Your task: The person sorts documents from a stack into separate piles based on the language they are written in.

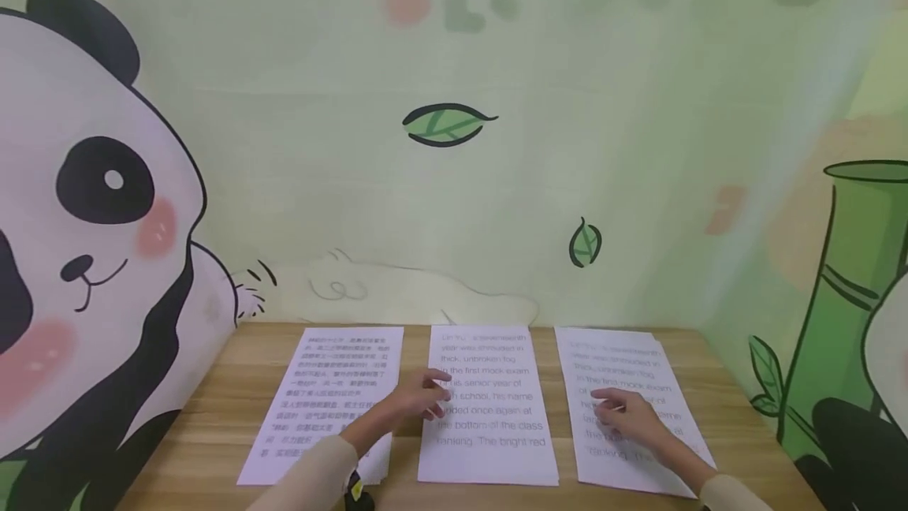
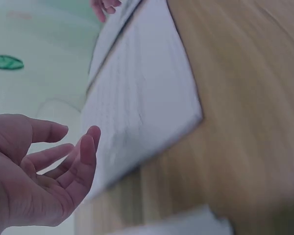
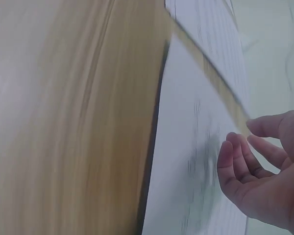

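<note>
Three stacks of printed paper lie side by side on a wooden table. My left hand, fingers loosely bent and holding nothing, hovers over the left edge of the middle paper stack, which bears large English text. Over the right paper stack, printed with similar English text, my right hand hangs with relaxed, curved fingers and an empty grasp. The left paper stack carries Chinese characters, and my left forearm covers its lower right part. Both wrist views show gaps between thumb and fingers with no paper in them.
The wooden table shows between and around the stacks. Behind it hangs a pale green backdrop with a printed panda, leaves and bamboo. A dark wrist strap is on my left forearm.
</note>
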`<control>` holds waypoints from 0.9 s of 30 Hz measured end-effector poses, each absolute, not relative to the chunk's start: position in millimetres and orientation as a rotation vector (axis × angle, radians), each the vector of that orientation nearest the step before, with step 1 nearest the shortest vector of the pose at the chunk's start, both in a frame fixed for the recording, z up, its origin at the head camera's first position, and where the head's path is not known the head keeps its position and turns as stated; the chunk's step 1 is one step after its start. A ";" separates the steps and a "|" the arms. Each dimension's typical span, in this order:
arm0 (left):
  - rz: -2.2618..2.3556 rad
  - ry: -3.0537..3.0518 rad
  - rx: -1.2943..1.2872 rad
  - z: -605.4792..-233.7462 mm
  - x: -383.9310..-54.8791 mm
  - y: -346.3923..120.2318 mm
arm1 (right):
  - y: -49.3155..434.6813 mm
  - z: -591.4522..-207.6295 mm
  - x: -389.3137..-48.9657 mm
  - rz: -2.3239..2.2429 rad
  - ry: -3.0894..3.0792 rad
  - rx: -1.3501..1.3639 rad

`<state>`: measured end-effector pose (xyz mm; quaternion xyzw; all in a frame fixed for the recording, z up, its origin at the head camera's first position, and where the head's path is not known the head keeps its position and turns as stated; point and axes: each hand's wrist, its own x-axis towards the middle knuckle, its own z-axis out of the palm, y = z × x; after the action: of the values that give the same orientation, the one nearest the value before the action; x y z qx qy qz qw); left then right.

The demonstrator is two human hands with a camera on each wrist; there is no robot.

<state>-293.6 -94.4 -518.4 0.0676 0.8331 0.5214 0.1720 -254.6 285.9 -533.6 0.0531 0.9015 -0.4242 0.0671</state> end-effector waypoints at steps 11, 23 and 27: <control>1.313 2.538 0.201 -537.4 -267.2 -124.4 | 221.4 -533.7 -252.6 -1.191 2.590 -0.154; 1.334 2.486 0.182 -534.0 -260.1 -120.4 | 207.6 -531.3 -250.8 -1.188 2.604 -0.184; 1.329 2.494 0.182 -533.4 -256.5 -118.2 | 209.3 -528.8 -249.5 -1.178 2.621 -0.184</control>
<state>-256.5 -118.2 -533.4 0.0636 0.8701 0.4636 0.1545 -249.5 209.3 -528.8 -0.0633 0.9024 -0.4057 0.1305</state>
